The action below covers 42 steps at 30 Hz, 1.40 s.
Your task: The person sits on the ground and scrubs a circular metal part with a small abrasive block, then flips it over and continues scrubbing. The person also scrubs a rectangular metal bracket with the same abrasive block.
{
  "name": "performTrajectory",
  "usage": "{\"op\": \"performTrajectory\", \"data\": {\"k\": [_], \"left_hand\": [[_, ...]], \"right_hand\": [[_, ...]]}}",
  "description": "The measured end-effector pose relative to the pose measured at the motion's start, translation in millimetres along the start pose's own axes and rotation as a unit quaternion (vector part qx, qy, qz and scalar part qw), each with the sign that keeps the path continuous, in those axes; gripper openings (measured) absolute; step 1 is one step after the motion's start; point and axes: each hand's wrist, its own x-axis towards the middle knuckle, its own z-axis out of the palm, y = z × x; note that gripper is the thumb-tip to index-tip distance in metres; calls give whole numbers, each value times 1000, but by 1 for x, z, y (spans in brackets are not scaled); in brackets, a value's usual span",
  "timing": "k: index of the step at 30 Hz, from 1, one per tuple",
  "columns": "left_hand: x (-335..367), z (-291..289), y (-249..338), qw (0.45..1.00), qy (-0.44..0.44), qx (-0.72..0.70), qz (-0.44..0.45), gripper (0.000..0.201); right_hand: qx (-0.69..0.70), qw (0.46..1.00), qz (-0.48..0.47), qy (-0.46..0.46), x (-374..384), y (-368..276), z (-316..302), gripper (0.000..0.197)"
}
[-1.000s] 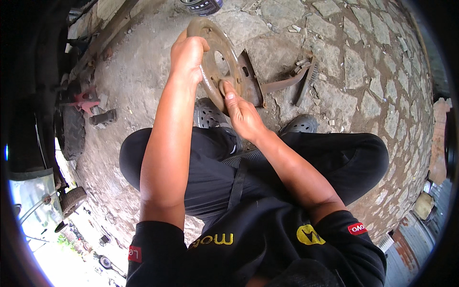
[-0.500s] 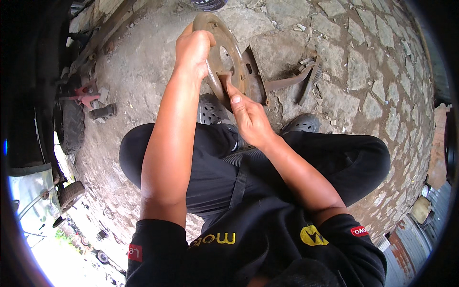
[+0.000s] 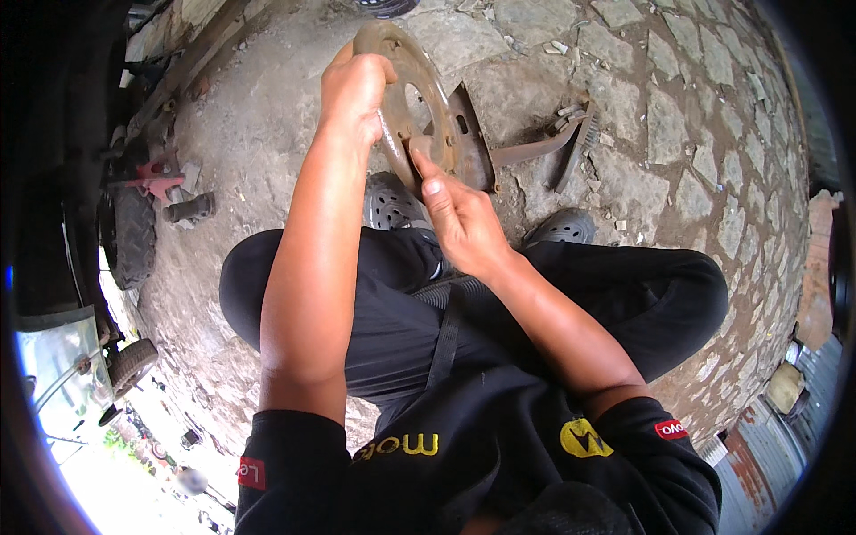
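Observation:
A round, rusty-brown metal disc [image 3: 434, 85] with a raised rim, a large centre hole and small holes around it is held tilted above the ground. My left hand [image 3: 352, 94] is closed around its left rim. Lower on the disc, my right hand [image 3: 465, 218] is closed, thumb on top, on a small brown sheet [image 3: 423, 148] pressed against the inner face. That sheet looks like sandpaper, though its surface cannot be made out. The right fingertips are partly hidden by the sheet and disc.
Right of the disc lie a slotted rusty metal plate [image 3: 473, 138], a bent metal strip [image 3: 539, 152] and a wire brush [image 3: 578, 147]. My feet wear grey clogs [image 3: 563, 227]. At left are a red metal part [image 3: 156, 176], a dark cylindrical piece [image 3: 189, 209] and a tyre [image 3: 134, 236]. The stone ground is uneven.
The disc and my left hand have shifted slightly left. My right hand has moved slightly left with the brown sheet, its grip unchanged.

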Motion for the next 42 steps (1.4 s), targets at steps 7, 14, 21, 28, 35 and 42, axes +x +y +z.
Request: {"op": "performTrajectory", "data": {"k": [7,14,21,28,35,42], "left_hand": [[-4,11,10,1000,14,-19,1,41],[-9,12,7,999,27,-26,16,39],[-2,7,7,1000,6,-27,2,42],[-10,8,9,1000,9,-3,18,52],[-1,6,5,1000,-18,-15,13,49],[-4,7,8,1000,4,-16,-16,46]], "right_hand": [[-16,999,-25,28,-1,-1,2,60],[2,999,48,0,3,-7,-2,59],[-16,1000,18,11,1,1,1,57],[-51,994,97,-22,6,12,0,55],[-59,996,73,2,6,24,2,60],[-8,999,31,5,8,14,5,64]]}}
